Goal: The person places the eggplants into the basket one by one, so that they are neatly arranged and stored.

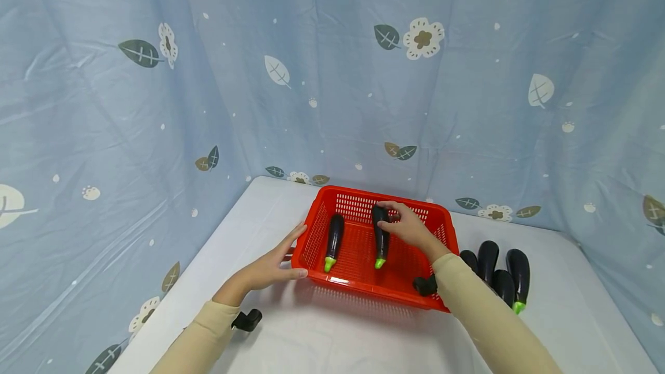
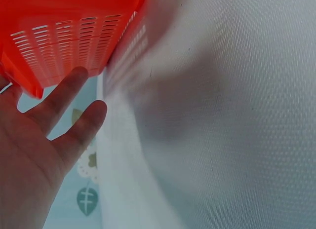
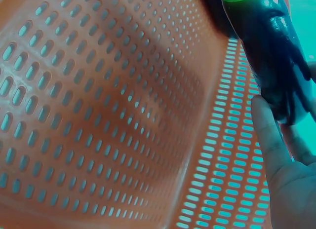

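Observation:
In the head view my left hand (image 1: 267, 266) lies against the left end of a red slotted plastic basket (image 1: 358, 283). Its fingers are spread and fairly straight, with the thumb near the front corner. The left wrist view shows two extended fingers (image 2: 81, 125) below the basket's side. My right hand (image 1: 410, 227) reaches inside the basket and grips a dark purple eggplant (image 1: 381, 235) by its upper part, thumb on one side and fingers on the other. The green stem end of this eggplant points toward me. A second eggplant (image 1: 335, 238) lies to its left inside the basket.
Several more eggplants (image 1: 518, 273) lie on the white table (image 1: 312, 339) right of the basket, partly behind my right sleeve (image 1: 483, 310). A blue patterned curtain (image 1: 353, 103) hangs behind and at both sides. Each wrist carries a black camera (image 1: 248, 320).

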The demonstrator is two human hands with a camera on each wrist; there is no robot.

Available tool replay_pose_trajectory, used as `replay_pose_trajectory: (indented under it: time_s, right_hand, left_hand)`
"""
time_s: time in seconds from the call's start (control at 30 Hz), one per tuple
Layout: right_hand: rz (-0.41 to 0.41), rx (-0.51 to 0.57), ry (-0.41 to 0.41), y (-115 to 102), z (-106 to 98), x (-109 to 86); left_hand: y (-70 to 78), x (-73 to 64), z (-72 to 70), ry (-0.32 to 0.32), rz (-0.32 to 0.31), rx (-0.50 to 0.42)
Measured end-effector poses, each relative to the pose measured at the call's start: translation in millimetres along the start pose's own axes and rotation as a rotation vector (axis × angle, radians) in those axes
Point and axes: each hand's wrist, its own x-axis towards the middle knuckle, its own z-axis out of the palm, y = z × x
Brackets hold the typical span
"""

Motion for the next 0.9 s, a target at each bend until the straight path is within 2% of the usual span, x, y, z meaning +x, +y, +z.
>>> replay_pose_trajectory:
  time_s: [0.1,0.43,0.9]
  right_hand:
    - [0.016,-0.001,0.004,0.9,3.0,2.3]
    - [-0.007,0.014,-0.009,-0.2,13.0,8.8]
    - [0.051,0.020,-0.020,-2.6,26.1,15.9]
  left_hand:
    - [1.3,-0.4,0.1,0.002,0.004,-0.001]
    - [0.8,0.5,0.2,0.007,0.008,0.003]
    - [0.5,0.1,0.2,0.001,0.006,-0.007]
